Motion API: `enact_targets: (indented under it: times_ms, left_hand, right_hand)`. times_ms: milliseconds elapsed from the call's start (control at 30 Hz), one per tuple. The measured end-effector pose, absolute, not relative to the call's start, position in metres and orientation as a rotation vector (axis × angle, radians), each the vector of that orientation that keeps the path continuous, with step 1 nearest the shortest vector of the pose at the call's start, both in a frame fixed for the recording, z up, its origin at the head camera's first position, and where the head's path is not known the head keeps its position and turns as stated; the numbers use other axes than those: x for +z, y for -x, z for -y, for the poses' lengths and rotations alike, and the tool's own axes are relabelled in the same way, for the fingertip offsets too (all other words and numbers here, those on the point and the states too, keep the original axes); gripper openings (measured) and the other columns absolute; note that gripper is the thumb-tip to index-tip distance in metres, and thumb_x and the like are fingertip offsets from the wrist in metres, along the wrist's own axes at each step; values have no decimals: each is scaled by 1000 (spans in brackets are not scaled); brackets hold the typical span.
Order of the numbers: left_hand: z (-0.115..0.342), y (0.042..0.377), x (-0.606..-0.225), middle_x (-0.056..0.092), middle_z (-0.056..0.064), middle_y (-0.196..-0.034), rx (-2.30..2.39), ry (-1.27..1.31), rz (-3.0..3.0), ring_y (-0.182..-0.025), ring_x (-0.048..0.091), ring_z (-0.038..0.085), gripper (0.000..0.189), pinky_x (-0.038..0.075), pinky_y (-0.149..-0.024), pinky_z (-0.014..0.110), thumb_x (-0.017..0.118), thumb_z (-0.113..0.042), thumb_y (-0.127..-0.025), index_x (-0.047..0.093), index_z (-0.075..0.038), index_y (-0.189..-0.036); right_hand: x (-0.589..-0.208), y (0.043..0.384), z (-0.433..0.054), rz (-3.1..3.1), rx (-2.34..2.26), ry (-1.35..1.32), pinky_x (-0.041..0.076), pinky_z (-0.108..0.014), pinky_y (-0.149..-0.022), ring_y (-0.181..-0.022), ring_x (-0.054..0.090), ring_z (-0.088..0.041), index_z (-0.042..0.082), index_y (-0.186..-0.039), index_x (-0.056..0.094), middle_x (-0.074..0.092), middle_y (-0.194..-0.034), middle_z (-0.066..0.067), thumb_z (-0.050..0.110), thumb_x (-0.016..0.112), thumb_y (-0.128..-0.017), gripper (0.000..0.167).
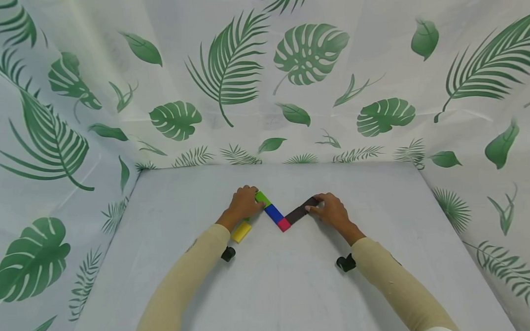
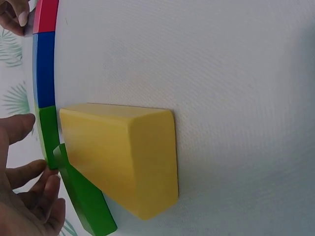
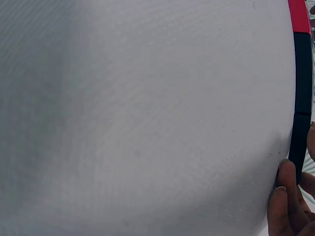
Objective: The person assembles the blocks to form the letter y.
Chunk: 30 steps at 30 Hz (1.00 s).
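Note:
A V of small blocks lies on the white surface. Its left arm is a green block [image 1: 263, 198] and a blue block [image 1: 274, 213], the right arm two black blocks [image 1: 298, 213] end to end, and a red block [image 1: 284, 225] forms the corner. My left hand [image 1: 242, 203] holds the outer end of the green block between thumb and fingers. At the far end of the black row, my right hand [image 1: 333, 212] pinches the outer black block [image 3: 299, 142]. Beside the left wrist lie a yellow block [image 2: 118, 157] and a second green block [image 2: 86, 201], partly hidden in the head view.
The white surface [image 1: 279, 283] extends in front and to both sides. Leaf-printed white sheets [image 1: 246, 132] rise behind it and at the left and right. A dark wrist-worn device [image 1: 228, 254] hangs under the left forearm, another device [image 1: 346, 263] under the right.

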State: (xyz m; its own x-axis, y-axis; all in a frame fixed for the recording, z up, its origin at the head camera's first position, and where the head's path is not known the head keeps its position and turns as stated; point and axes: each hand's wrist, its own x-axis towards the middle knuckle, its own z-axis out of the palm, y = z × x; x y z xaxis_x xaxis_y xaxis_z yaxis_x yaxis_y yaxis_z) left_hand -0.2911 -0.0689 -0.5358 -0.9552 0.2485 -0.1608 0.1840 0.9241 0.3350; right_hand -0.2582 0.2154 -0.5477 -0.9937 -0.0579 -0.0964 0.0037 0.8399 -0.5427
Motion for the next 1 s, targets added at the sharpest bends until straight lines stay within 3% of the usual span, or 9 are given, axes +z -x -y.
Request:
enact_targets:
  times_ms: [100,300,533,733,1000]
  left_hand:
    - [68,291,-535,61,14,-126,460,-317,-2886,-110,57,27,58,48,-99,42,65,-41,-96,54,-6,-141]
    - [70,289,-536,63,13,-121,448,-325,-2899,-106,57,26,57,49,-96,42,66,-41,-96,57,-6,-139]
    - [71,291,-539,62,13,-120,481,-324,-2885,-105,57,27,55,49,-96,42,66,-40,-96,57,-6,-138]
    - [71,292,-540,63,13,-121,461,-329,-2892,-106,58,27,56,49,-95,42,66,-41,-96,57,-6,-138]
    - [75,290,-542,61,18,-132,454,-322,-2979,-120,56,36,59,45,-101,51,63,-41,-97,53,-3,-141]
  right_hand:
    - [-548,258,-215,-2914,-849,45,46,-56,-100,-125,56,-41,-1,-134,60,60,-133,-25,36,73,-93,57]
    - [-549,258,-215,-2925,-836,44,52,-48,-85,-110,60,-35,-1,-133,61,61,-128,-23,37,73,-92,57]
    - [-551,258,-215,-2931,-848,55,51,-50,-90,-115,60,-37,0,-134,60,61,-130,-24,36,73,-93,57]
    - [-551,258,-214,-2933,-849,53,53,-41,-75,-103,61,-32,-1,-132,62,61,-127,-23,37,73,-92,56]
    - [-553,258,-215,-2925,-861,51,52,-46,-84,-111,60,-34,1,-134,61,61,-131,-23,36,73,-92,56]
